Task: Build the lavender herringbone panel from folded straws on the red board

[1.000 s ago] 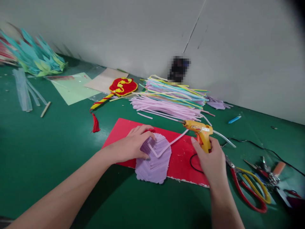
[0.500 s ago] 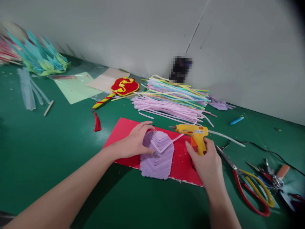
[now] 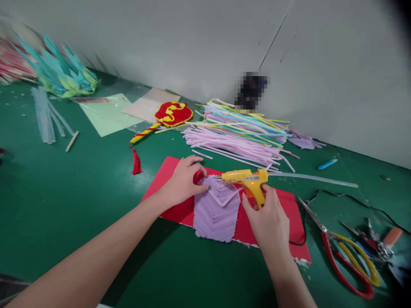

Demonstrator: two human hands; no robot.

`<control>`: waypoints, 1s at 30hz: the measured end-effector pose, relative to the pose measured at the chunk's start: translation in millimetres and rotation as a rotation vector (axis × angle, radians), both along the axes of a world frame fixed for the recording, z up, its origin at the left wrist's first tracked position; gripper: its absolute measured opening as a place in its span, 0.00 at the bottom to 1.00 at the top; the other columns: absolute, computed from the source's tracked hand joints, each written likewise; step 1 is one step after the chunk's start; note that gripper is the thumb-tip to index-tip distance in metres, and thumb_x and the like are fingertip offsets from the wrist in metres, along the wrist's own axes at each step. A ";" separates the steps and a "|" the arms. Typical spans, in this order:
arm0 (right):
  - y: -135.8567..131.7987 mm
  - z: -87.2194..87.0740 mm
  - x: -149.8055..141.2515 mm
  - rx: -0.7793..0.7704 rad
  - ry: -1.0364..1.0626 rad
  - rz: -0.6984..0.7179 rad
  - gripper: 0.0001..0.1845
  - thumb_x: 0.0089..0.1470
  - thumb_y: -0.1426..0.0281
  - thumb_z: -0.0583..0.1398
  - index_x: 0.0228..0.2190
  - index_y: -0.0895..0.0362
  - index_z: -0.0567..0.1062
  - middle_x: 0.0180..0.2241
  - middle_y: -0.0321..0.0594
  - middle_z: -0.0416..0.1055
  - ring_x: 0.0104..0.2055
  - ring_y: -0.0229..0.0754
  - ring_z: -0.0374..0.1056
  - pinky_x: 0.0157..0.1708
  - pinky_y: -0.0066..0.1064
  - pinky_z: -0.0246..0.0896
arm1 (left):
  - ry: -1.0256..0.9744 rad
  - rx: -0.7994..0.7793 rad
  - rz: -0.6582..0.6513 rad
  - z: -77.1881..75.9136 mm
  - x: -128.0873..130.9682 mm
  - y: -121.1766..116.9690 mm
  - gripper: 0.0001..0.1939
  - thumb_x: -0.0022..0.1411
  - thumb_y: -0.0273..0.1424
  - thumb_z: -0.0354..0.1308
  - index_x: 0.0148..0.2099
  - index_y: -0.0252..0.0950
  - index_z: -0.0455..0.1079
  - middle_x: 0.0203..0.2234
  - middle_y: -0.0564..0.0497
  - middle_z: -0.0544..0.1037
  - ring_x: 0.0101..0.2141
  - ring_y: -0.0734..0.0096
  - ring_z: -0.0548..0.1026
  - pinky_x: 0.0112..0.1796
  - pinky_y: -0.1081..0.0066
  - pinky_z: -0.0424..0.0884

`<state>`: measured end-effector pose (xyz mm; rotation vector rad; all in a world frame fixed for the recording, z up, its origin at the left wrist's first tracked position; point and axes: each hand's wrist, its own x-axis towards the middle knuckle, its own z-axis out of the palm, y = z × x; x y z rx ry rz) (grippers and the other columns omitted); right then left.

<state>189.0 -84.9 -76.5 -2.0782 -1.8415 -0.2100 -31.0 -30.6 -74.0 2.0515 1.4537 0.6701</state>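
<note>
My right hand point(image 3: 268, 220) is closed around the grip of a yellow hot glue gun point(image 3: 245, 176), whose nozzle points left over the upper part of a lilac panel point(image 3: 216, 220). The panel is made of pipe cleaners in stacked V-shaped rows. On top of it lies a bent lilac pipe cleaner point(image 3: 223, 203), its right end reaching towards my right hand. At the panel's upper left edge is my left hand point(image 3: 183, 182), with thumb and forefinger apart and the thumb tip touching the panel. A red board point(image 3: 282, 209) lies under the panel.
Behind the board is a pile of pipe cleaners point(image 3: 231, 143). A red and yellow fan point(image 3: 175, 113) with a tassel lies left of it. Scissors point(image 3: 349, 252) and the gun's black cord point(image 3: 356, 201) are at right. Turquoise leaf-like pieces point(image 3: 64, 72) stand at far left.
The glue gun has moved left, bringing its nozzle over the lilac panel. My left thumb and forefinger have drawn closer together at its upper left edge. The view has shifted slightly.
</note>
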 end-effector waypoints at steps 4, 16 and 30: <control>0.3 -0.8 -3.1 0.000 -0.012 0.017 0.21 0.53 0.58 0.53 0.45 0.57 0.63 0.40 0.43 0.72 0.32 0.43 0.70 0.20 0.27 0.54 | 0.010 0.015 -0.005 -3.7 0.0 1.0 0.12 0.49 0.33 0.63 0.36 0.37 0.68 0.52 0.43 0.63 0.56 0.58 0.57 0.56 0.55 0.53; 0.7 -0.9 -9.5 -0.054 -0.011 0.006 0.20 0.54 0.60 0.51 0.45 0.58 0.63 0.42 0.44 0.70 0.32 0.42 0.69 0.19 0.27 0.49 | -0.027 0.022 -0.022 -6.1 -2.0 -0.6 0.11 0.51 0.35 0.61 0.37 0.38 0.67 0.51 0.45 0.63 0.55 0.58 0.59 0.56 0.52 0.50; 0.7 0.8 -9.3 -0.066 -0.051 0.033 0.19 0.56 0.63 0.50 0.47 0.59 0.62 0.44 0.45 0.71 0.34 0.44 0.70 0.20 0.28 0.51 | -0.008 0.029 -0.033 -6.5 -1.9 -0.1 0.12 0.50 0.35 0.62 0.37 0.38 0.67 0.51 0.45 0.64 0.55 0.59 0.59 0.56 0.52 0.50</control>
